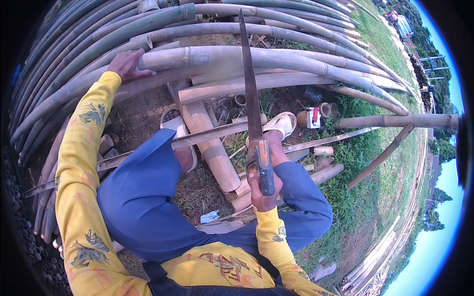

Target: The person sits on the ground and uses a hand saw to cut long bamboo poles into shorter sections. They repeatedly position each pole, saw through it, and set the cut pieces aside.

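My right hand (pixel 265 191) is wrapped around the handle of a handsaw (pixel 251 89), in front of my body. Its long dark blade points away from me and crosses in front of a thick bamboo pole (pixel 197 56). Whether the teeth touch the pole I cannot tell. At the far left, my left hand (pixel 130 67) grips that same pole from above, its thumb along the near side. Just below the pole lies a split bamboo length (pixel 256 84). A blurred patch beside the blade hides part of the pole.
Many long bamboo poles (pixel 98 29) are stacked beyond my hands. Between my sandalled feet (pixel 280 126) lies a short bamboo piece (pixel 215 158), with a long strip (pixel 212 134) crossing it. A small white-and-red box (pixel 313 117) and cut bamboo sections sit right of them, near grass.
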